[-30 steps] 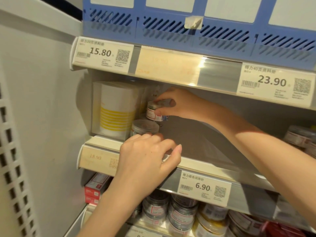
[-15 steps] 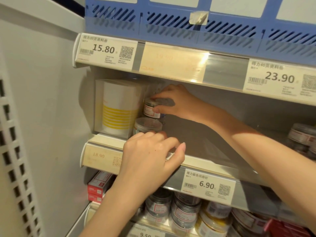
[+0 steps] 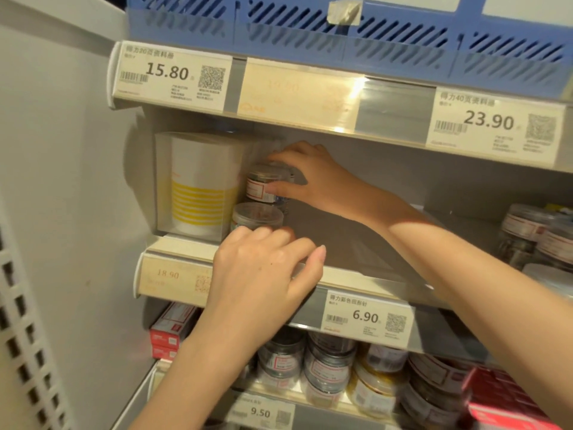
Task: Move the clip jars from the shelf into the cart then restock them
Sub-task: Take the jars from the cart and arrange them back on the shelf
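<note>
Centre frame, middle shelf [image 3: 356, 243]: right hand [image 3: 313, 178] grips rear clip jar [image 3: 266, 183]; left hand [image 3: 263, 274], fingers curled, covers front clip jar [image 3: 257, 216]; grasp cannot be told; white box [image 3: 201, 184] at left.

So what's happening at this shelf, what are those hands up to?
A person is working at a shop shelf with both bare hands. The right hand grips a small clear clip jar set on another jar at the back, beside a white box with yellow stripes. The left hand rests at the shelf's front edge, fingers on or just in front of a second clip jar. More jars sit on the shelf below.
</note>
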A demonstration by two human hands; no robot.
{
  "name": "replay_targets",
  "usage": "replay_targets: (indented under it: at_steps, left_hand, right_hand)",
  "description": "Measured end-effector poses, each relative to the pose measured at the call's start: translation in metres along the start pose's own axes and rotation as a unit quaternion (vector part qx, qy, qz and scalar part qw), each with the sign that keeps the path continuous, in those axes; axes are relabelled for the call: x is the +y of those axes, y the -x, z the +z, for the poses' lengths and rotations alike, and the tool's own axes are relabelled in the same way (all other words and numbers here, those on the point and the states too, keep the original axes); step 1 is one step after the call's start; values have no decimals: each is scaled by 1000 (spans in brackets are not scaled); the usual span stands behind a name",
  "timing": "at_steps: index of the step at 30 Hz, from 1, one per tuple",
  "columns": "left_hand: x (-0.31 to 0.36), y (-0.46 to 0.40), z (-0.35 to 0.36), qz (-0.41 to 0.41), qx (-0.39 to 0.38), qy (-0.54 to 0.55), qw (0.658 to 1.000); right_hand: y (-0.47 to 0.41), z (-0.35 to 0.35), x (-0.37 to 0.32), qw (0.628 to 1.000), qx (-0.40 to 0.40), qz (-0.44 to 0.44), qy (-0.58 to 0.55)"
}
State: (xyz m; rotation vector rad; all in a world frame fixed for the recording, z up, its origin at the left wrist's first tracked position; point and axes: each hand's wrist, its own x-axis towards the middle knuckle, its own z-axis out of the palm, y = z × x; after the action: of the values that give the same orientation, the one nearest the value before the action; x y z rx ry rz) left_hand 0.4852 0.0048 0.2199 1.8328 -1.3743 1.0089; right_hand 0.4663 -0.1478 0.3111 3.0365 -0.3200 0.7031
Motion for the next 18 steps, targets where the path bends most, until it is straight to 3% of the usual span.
replay_targets:
  at_steps: [4,10,15,18]
  left_hand:
    - [-2,-1,-2,12,-21,5,1000]
    - [3,1,-8,22,-30,78,996]
    - [31,4,-9,47,-52,136,988]
    - [52,11,-7,56,-56,160,984]
  right_hand:
    - [30,-11,0,1000,13,2,-8]
    - [94,-33,-8,995,12,99,11]
    - [161,-45,-18,981,48,155,109]
    - [201,-41,-18,976,86,142,138]
